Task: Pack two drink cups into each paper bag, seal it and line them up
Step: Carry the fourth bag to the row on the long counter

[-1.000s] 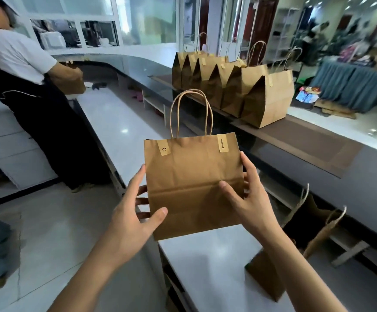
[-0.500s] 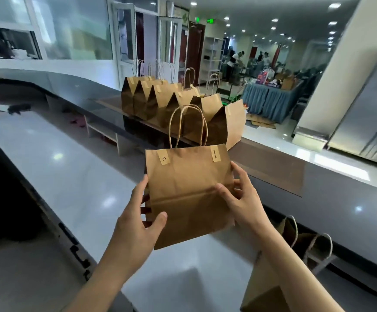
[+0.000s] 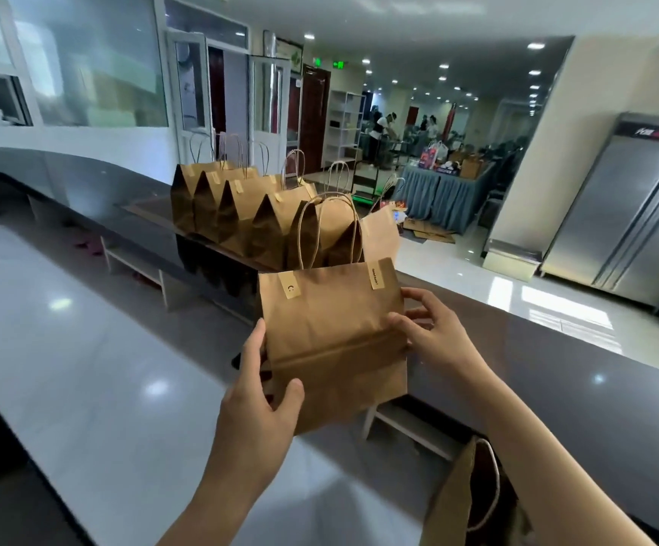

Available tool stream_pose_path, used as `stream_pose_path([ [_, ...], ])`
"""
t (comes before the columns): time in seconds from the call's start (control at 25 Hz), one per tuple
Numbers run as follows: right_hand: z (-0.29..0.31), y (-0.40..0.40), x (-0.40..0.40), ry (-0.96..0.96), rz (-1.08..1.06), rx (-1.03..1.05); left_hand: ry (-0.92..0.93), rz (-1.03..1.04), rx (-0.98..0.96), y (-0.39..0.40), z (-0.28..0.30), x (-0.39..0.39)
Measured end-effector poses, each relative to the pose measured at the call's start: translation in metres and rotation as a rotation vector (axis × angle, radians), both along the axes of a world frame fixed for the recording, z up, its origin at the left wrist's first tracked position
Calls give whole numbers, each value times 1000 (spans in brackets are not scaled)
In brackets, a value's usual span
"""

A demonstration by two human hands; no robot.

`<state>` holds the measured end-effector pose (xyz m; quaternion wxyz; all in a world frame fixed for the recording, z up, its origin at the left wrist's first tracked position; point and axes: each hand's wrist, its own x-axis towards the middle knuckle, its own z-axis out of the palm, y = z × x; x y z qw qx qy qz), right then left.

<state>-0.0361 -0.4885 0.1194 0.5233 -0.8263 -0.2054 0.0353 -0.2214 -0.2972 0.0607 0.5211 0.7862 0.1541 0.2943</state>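
Here both hands, left hand [image 3: 259,392] and right hand [image 3: 434,340], pinch a flat paper bag [image 3: 333,340] by its side edges above the counter [image 3: 83,368]. It looks light and easily creased.

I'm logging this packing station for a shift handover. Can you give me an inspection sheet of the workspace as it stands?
Surface: glossy white counter, bare where visible; dark raised ledge behind it.
Job's things: flat paper bag held upright in the air, two stickers at its top edge; row of sealed bags lined up on the ledge; no drink cups in view.
Clutter: another open bag at lower right.
Grippers: left hand and right hand grip the bag's sides.
Cables: nothing seen.
Surroundings: steel refrigerator, draped table, people far back.
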Motion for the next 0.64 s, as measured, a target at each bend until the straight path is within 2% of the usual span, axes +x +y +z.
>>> stream_pose_path([
  [0.28,-3,-14,48,-13,-37,-25,-28,12,27,-24,5,44],
  [0.64,-25,-16,88,-34,-245,26,2,-110,56,-32,-5,99],
])
